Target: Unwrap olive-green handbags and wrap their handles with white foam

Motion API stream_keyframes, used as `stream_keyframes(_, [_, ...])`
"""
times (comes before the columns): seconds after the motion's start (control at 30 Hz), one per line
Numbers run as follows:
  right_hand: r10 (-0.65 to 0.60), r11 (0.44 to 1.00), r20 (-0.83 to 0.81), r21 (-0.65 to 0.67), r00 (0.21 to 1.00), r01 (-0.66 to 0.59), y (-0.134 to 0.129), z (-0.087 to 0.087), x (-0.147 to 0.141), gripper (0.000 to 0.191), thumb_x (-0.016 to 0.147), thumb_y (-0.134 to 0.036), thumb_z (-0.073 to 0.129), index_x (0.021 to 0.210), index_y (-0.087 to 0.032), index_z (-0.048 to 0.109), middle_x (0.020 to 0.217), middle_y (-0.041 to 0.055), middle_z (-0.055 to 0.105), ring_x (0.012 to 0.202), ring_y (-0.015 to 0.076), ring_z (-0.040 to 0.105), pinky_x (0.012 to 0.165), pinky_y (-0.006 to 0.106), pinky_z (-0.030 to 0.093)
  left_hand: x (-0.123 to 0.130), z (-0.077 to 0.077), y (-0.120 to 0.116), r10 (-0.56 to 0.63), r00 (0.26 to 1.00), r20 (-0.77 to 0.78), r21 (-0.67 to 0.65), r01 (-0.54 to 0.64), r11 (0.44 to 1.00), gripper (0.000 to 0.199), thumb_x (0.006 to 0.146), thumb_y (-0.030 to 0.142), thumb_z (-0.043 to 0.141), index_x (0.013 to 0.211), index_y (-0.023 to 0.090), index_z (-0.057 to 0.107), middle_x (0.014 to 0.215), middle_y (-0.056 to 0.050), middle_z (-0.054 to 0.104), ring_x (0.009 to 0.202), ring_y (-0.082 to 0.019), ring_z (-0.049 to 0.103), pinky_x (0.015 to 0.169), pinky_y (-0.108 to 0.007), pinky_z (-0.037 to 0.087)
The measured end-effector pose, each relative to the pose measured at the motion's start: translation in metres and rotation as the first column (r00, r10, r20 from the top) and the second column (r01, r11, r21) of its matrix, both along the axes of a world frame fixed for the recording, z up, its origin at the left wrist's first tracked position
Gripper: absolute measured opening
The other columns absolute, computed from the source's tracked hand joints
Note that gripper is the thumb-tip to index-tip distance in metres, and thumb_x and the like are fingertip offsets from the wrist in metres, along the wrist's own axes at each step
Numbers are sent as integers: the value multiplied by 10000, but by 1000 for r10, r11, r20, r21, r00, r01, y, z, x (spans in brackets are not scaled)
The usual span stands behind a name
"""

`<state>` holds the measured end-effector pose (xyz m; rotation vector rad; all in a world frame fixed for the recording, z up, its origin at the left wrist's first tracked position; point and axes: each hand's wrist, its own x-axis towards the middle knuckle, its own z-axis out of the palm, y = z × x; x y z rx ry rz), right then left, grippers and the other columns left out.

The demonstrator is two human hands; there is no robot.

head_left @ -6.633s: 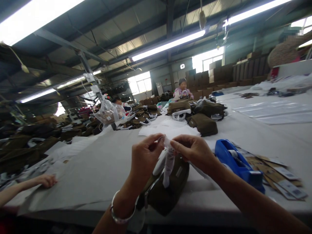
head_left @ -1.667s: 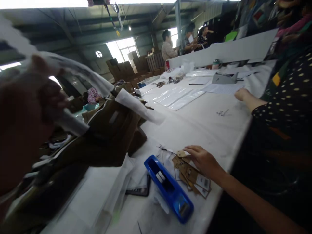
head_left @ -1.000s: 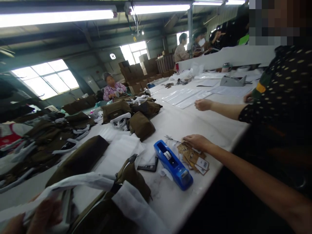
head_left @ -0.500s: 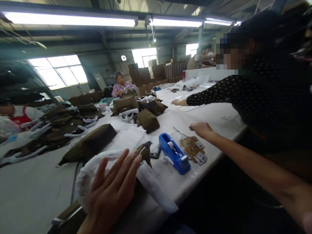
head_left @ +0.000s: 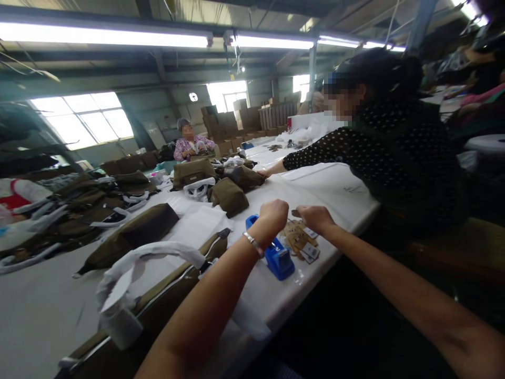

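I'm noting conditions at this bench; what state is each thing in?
Left hand: curled; anything held is hidden.
Right hand: curled; contents unclear.
Blue tape dispenser: upright, partly hidden.
Brown tags: loosely piled.
Nearest bag: handle wrapped in white.
Ceiling lights: lit.
Wall clock: unreadable.

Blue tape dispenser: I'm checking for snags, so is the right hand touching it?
Apart. The head view shows the brown tags in the gap between the right hand and the blue tape dispenser.

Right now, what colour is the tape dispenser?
The tape dispenser is blue; it shows in the head view, partly hidden behind the left wrist.
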<state>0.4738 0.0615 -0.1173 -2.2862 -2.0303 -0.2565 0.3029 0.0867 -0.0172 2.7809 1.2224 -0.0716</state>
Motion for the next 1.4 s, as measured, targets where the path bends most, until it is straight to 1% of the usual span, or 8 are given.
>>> stream_keyframes(0.17, [35,995,-41,96,999,-31,-7,-12,14,375,1070,-422,360,1050,-229,681,1016,81,768,886,221,725,653,280,427,57,-58,69,-74,994,-77,-153,61,986,291,964,302,651,1233,190,636,1302,-101,628,1139,-249,636,968,-466,549])
stream_keyframes(0.37, [69,987,-116,155,991,-50,-7,-31,30,235,1021,-326,471,1005,-244,690,914,40,775,802,220,728,588,286,391,83,-115,119,-131,983,-130,-279,91,956,245,972,319,636,1182,195,658,1253,-87,647,1087,-235,649,935,-433,563])
stream_keyframes(0.53, [-13,935,-196,345,981,81,-16,-33,48,338,1018,-268,414,1180,-214,705,1149,87,766,952,259,739,701,307,485,90,-132,143,-29,997,-67,-332,5,943,276,973,338,632,1204,187,647,1277,-100,633,1107,-246,639,946,-445,556])
stream_keyframes(0.7, [-69,842,-357,480,932,246,-29,-26,61,385,1011,-332,418,1181,-195,735,1153,95,765,957,300,752,771,351,554,80,-119,147,57,988,140,-431,9,902,318,969,307,638,1270,204,617,1378,-109,576,1206,-272,594,1006,-495,526])
stream_keyframes(0.87, [-50,811,-473,495,880,312,-41,-16,59,421,1001,-370,418,1173,-167,745,1146,129,761,974,334,749,807,393,575,65,-83,107,125,906,404,-638,181,748,703,814,155,798,1450,203,504,1312,-137,644,979,-236,701,795,-383,615])
stream_keyframes(0.97, [8,792,-521,524,854,312,-54,-11,46,418,992,-384,435,1165,-166,748,1151,133,759,1002,330,745,837,389,583,54,-65,61,208,758,618,-642,334,690,742,859,215,758,1524,237,428,1173,-107,711,810,-158,703,699,-278,588])
stream_keyframes(1.17, [245,827,-600,540,762,159,-102,-6,-8,370,985,-387,475,1123,-195,759,1110,97,779,994,286,756,861,350,601,-1,-51,-34,376,373,848,-502,336,797,400,957,440,587,1137,117,737,840,-54,677,682,-108,625,658,-223,534])
stream_keyframes(1.4, [374,927,-805,305,461,-219,-151,-27,-63,277,979,-392,555,1055,-254,784,1011,36,798,960,246,754,891,345,597,-116,-37,-114,373,246,895,-420,180,889,310,894,434,696,872,136,777,697,-26,667,579,-107,619,569,-200,504])
